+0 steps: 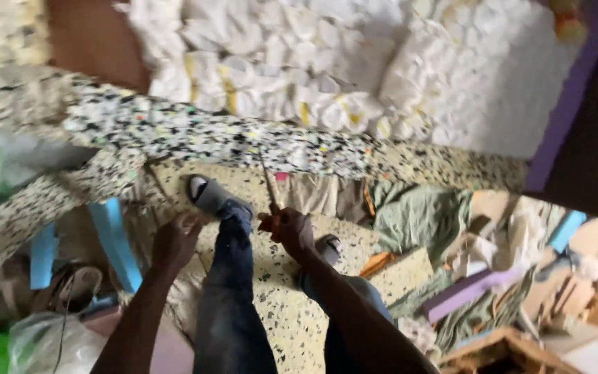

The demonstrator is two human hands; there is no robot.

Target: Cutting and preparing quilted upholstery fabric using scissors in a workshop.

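Speckled multicoloured foam slab (292, 318): looked matt, coarse, crumbly.
Thin blade tool with wooden-looking handle (269, 187): blade dull, metallic.
Grey slide sandals (209, 196): seemed smooth rubber.
White foam offcuts (327, 62): appeared soft, matt.

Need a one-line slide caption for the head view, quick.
Right hand holds a thin blade against a speckled foam slab; left hand steadies the foam sheet below.

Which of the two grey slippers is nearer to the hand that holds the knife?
The slipper on the raised foot, up left of the right hand and its knife. The other slipper lies lower right, behind that arm.
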